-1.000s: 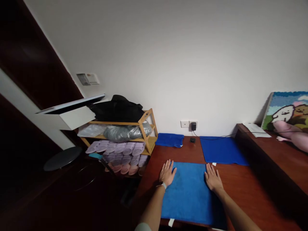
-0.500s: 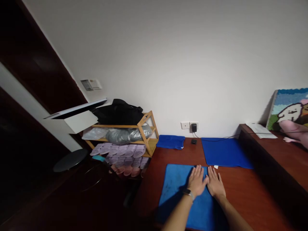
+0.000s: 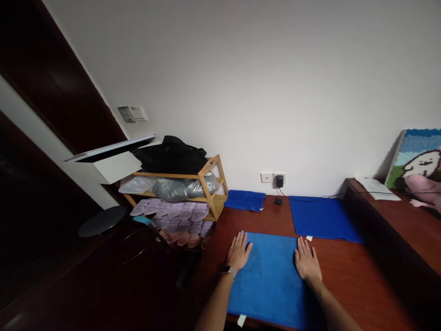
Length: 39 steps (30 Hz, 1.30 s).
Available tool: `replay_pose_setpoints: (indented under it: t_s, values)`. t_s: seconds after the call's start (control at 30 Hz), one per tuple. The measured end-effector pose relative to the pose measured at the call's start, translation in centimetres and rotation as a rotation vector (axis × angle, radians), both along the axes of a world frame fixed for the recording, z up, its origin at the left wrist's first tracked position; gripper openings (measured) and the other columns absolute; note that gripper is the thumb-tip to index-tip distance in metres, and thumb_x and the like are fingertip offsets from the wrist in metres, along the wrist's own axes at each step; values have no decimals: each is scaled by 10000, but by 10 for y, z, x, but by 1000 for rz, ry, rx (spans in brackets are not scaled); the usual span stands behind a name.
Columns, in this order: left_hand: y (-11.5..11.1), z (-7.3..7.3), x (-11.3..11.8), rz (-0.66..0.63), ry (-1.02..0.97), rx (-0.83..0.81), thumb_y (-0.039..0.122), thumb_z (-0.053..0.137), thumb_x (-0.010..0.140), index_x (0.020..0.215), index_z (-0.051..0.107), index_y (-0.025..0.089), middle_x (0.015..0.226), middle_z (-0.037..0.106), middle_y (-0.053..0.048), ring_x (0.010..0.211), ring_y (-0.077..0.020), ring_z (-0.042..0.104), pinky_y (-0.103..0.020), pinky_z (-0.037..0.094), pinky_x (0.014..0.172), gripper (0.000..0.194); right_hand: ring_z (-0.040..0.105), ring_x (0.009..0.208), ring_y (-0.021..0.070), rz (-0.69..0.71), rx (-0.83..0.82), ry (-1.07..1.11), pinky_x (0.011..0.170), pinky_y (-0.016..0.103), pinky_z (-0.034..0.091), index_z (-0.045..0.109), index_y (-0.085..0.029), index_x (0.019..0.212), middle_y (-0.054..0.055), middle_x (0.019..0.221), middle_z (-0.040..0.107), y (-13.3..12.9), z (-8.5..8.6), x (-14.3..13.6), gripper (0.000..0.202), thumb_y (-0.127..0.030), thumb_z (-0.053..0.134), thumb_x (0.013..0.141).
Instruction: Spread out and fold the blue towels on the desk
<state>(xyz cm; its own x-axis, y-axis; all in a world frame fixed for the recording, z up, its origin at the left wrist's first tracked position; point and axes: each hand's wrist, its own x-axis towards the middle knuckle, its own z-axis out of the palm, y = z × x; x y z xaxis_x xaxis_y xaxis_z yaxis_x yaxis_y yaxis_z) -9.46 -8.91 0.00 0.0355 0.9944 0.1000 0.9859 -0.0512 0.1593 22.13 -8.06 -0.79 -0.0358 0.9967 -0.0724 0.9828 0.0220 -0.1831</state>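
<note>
A light blue cloth [image 3: 270, 276] lies spread flat on the reddish-brown table [image 3: 358, 280], with a white tag showing at its near left edge. My left hand [image 3: 238, 252], with a watch on its wrist, rests flat on the cloth's far left corner, fingers stretched out. On the opposite side, my right hand [image 3: 308, 261] lies flat along the right edge near the far corner, its fingers straight. Neither hand grasps anything. Behind them are a folded dark blue cloth [image 3: 244, 200] at the left and a spread dark blue cloth [image 3: 325, 218] at the right.
A charger [image 3: 279, 181] is plugged into the wall, its cable running right. A small black object [image 3: 278, 201] sits near the wall. Left of the table stands a wooden rack [image 3: 215, 207] with slippers and a black bag. A raised ledge [image 3: 396, 216] bounds the right.
My left hand has slid left across the light blue cloth, from beside my right hand to the left corner. My right hand has stayed at the right edge.
</note>
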Motion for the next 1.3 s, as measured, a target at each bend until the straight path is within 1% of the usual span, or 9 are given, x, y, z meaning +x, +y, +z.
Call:
replay_pose_setpoints:
  t_s: [0.1, 0.33, 0.57, 0.67, 0.83, 0.93, 1.0, 1.2, 1.3]
  values:
    - [0, -5, -13, 5, 22, 41, 538, 229, 1054, 1615, 292, 164, 1679, 290, -102, 1558, -247, 230, -468, 249, 1261, 677, 81, 1580, 192, -8, -19, 2, 1280, 436, 61, 128, -126, 1626, 23, 1711, 137, 0, 5, -1, 671, -396, 68, 1014]
    - [1, -10, -7, -2, 14, 52, 507, 262, 1048, 1619, 282, 179, 1677, 299, -99, 1558, -249, 232, -467, 235, 1262, 659, 79, 1579, 191, -49, -59, -14, 1280, 414, 85, 103, -123, 1629, 9, 1713, 95, -20, 5, -1, 688, -433, 35, 1018]
    - [5, 6, -8, 2, 12, 26, 516, 240, 1046, 1620, 276, 165, 1657, 337, -110, 1544, -266, 272, -485, 245, 1256, 674, 65, 1578, 177, 0, -47, 2, 1283, 411, 61, 114, -136, 1630, -6, 1707, 97, -39, 6, -1, 687, -445, 66, 1018]
    - [1, 15, 32, -23, -1, 63, 505, 189, 1054, 1627, 249, 146, 1671, 302, -104, 1559, -259, 221, -484, 206, 1273, 678, 78, 1578, 188, 2, -38, 8, 1282, 419, 71, 120, -126, 1628, 0, 1706, 101, -39, 9, -3, 687, -435, 65, 1017]
    - [-25, 7, 151, -320, -170, 42, 510, 173, 1051, 1632, 249, 191, 1692, 235, -48, 1574, -212, 157, -415, 144, 1304, 667, 102, 1577, 206, 26, -24, -11, 1275, 440, 81, 164, -122, 1623, 30, 1703, 132, -39, 5, -1, 669, -393, 103, 1014]
    - [-40, -2, 179, -333, -182, 13, 519, 168, 1051, 1629, 261, 238, 1678, 278, -27, 1562, -194, 205, -399, 197, 1297, 650, 93, 1579, 217, 57, -6, -39, 1271, 451, 77, 199, -138, 1621, 38, 1704, 137, -39, 0, 0, 661, -378, 144, 1008]
    - [-47, -3, 163, -295, -170, 5, 533, 174, 1052, 1628, 261, 236, 1681, 270, -38, 1563, -210, 208, -436, 202, 1295, 654, 94, 1579, 214, 41, -4, -36, 1273, 445, 79, 172, -132, 1622, 35, 1705, 136, -39, -2, 0, 669, -399, 127, 1011]
    - [-60, 6, 37, -30, -30, -14, 614, 190, 1040, 1605, 325, 175, 1672, 282, -104, 1552, -268, 241, -497, 239, 1267, 728, 104, 1577, 206, -3, 7, 28, 1278, 434, 77, 142, -119, 1622, 31, 1706, 149, -38, -1, -2, 683, -431, 83, 1017]
    - [-63, 2, 1, 51, 20, 26, 618, 187, 1041, 1609, 312, 170, 1672, 285, -101, 1551, -269, 242, -489, 258, 1257, 735, 101, 1577, 201, 5, 12, 41, 1278, 425, 63, 157, -121, 1622, 31, 1704, 157, -36, 5, -3, 680, -428, 88, 1019]
